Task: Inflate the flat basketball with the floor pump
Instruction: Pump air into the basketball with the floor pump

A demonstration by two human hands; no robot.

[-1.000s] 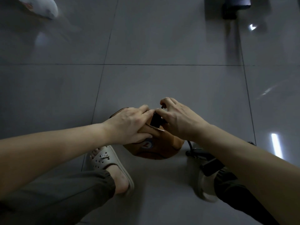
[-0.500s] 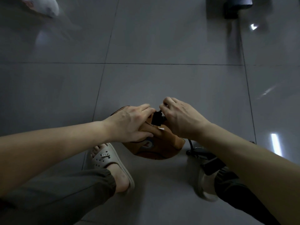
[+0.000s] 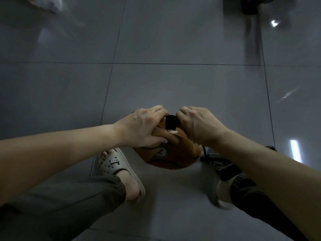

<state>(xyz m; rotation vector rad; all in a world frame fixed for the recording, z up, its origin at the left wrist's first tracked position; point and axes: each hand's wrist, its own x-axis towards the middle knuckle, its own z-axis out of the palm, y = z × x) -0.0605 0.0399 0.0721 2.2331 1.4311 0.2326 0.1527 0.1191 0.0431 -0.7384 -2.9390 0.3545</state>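
Observation:
A flat orange-brown basketball (image 3: 171, 158) lies folded on the grey tile floor between my feet. My left hand (image 3: 142, 126) presses down on its top left and grips the folded skin. My right hand (image 3: 198, 124) pinches the black pump head (image 3: 171, 121), which stands upright on the ball's top. A black hose (image 3: 204, 151) runs from under my right wrist to the pump base (image 3: 220, 161) at the right, mostly hidden by my right forearm. The point where the head meets the ball is hidden by my fingers.
My left foot in a beige slipper (image 3: 119, 168) is beside the ball, my right slipper (image 3: 219, 193) by the pump base. A white object (image 3: 46, 3) lies at the far left, a dark object (image 3: 255, 4) at the far right.
My right fingers have shifted up on the pump head, and it now stands more upright. The left hand keeps its grip on the ball.

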